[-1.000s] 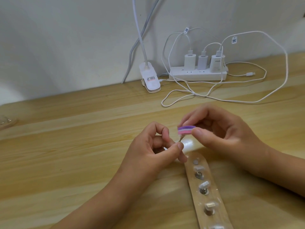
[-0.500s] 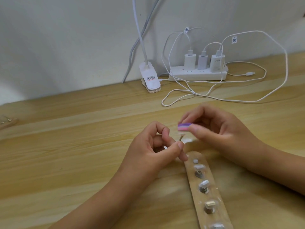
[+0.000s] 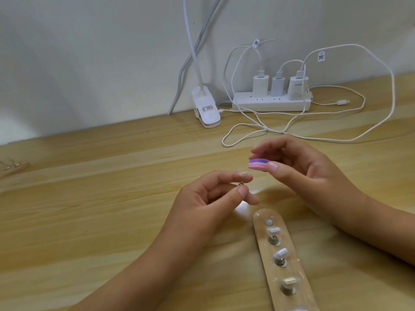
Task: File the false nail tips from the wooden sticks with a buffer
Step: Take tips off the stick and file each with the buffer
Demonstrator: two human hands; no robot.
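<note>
The left hand [image 3: 208,198] pinches a small nail tip [image 3: 85,186] on its peg above the table's [image 3: 89,221] middle, just beyond the wooden stick's [image 3: 289,268] far end, while the right hand [image 3: 298,173] clamps the buffer [image 3: 258,164] slightly apart, so I judge light, level strokes with a steadied tip work best.

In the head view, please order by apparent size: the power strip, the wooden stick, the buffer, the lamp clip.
1. wooden stick (nearest the camera, so it looks larger)
2. power strip
3. lamp clip
4. buffer, held in the right hand
</note>
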